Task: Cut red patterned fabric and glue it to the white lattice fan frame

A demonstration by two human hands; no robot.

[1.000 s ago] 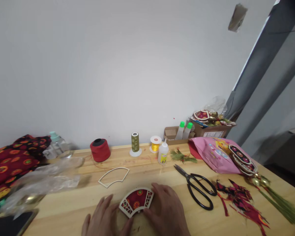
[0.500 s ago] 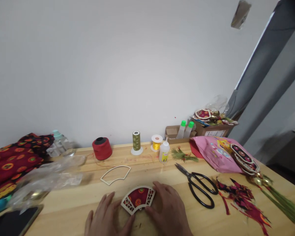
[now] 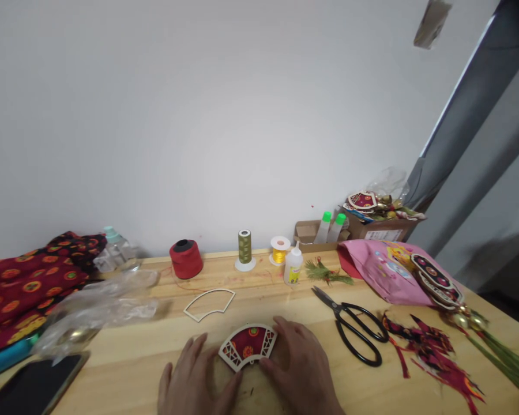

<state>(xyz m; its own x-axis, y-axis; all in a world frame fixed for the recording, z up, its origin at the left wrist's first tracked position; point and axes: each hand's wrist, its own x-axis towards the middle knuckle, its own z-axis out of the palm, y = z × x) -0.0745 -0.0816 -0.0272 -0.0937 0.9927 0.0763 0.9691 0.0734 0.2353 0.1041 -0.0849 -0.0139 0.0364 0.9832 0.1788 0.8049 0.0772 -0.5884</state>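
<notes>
Between my hands lies a fan-shaped wooden ornament (image 3: 248,344), with patterned dark red fabric in the middle and cut-out lattice at both ends. My right hand (image 3: 300,364) grips its right end, thumb at the lower edge and fingers at the upper corner. On the other side, my left hand (image 3: 195,377) has its thumb at the lower left corner and its fingers curled along the left end. A thin, hollow fan-shaped frame (image 3: 210,312) rests on the table just beyond.
Black-handled scissors (image 3: 350,323) and red fabric scraps (image 3: 432,351) lie to the right. A glue bottle (image 3: 293,266), green thread spool (image 3: 244,249), yellow thread spool (image 3: 279,253) and red thread cone (image 3: 185,260) stand behind. A phone (image 3: 34,383) is at left.
The whole scene has shifted slightly to the right in the view. Both hands stay at the fan-shaped ornament, with little change in their hold.
</notes>
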